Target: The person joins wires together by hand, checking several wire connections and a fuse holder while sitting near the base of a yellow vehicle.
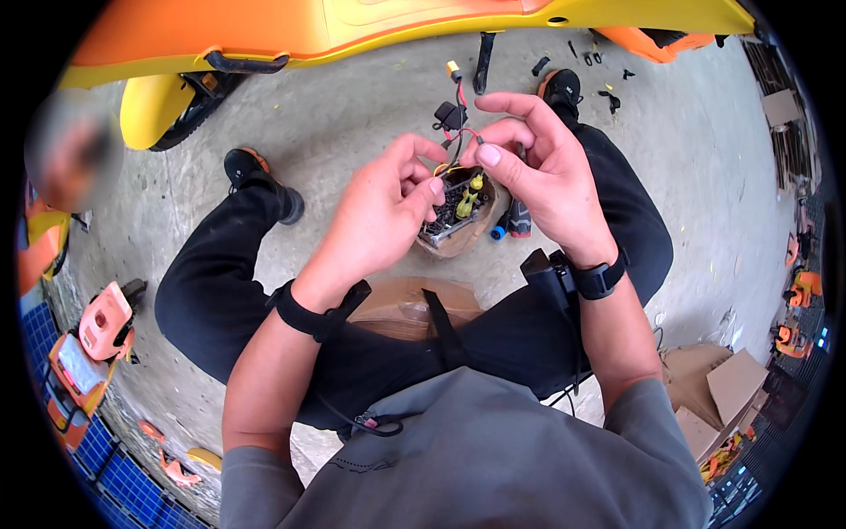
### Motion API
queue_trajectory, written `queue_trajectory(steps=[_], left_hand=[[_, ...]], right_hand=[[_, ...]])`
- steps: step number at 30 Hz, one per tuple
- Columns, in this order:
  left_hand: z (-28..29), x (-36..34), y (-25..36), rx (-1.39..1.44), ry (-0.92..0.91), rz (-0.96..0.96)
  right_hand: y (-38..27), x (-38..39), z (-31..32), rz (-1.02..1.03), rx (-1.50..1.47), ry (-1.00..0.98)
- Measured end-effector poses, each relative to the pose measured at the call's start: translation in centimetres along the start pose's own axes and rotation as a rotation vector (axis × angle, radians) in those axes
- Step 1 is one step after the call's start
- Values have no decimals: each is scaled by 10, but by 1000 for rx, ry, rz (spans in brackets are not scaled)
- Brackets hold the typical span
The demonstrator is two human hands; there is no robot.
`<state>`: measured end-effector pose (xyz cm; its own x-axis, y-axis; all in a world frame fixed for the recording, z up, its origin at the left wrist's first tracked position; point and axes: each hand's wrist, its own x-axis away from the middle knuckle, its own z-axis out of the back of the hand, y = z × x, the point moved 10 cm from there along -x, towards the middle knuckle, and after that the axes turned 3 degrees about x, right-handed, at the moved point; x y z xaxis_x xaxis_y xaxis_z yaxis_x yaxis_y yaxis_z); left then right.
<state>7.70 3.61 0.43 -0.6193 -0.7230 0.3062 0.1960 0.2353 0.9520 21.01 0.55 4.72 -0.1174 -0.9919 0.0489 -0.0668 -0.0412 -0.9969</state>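
Between my hands hangs a wiring harness (461, 97) with red, black and yellow wires, a yellow plug (453, 69) at its top end and a black box-shaped holder (450, 115). My left hand (382, 204) pinches its lower wires between thumb and fingers. The thumb and forefinger side of my right hand (551, 172) grips a red wire end, other fingers raised. Below the hands stands an open container (451, 250) of screws, with a yellow-green screwdriver (470, 196) lying in it. A dark power tool (520, 219) with a blue tip rests beside it, partly hidden by my right hand.
An orange and yellow vehicle body (352, 35) spans the far side. Small black parts (614, 101) lie on the concrete floor at far right. A cardboard box (714, 397) stands at right, and orange parts (106, 322) beside blue crates (123, 476) at left. Another person is at far left.
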Motion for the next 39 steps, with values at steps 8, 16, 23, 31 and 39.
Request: queue_trajectory(steps=[8, 16, 23, 31, 39], left_hand=[[-3, 7, 17, -357, 25, -250], [-8, 5, 15, -426, -25, -168], [10, 3, 16, -214, 98, -99], [4, 4, 13, -323, 14, -143], [37, -4, 10, 69, 134, -42]], right_hand=[[54, 15, -5, -610, 96, -201], [-3, 6, -7, 6, -50, -89], [23, 6, 15, -400, 123, -42], [20, -2, 24, -159, -336, 25], [12, -6, 57, -53, -281, 262]])
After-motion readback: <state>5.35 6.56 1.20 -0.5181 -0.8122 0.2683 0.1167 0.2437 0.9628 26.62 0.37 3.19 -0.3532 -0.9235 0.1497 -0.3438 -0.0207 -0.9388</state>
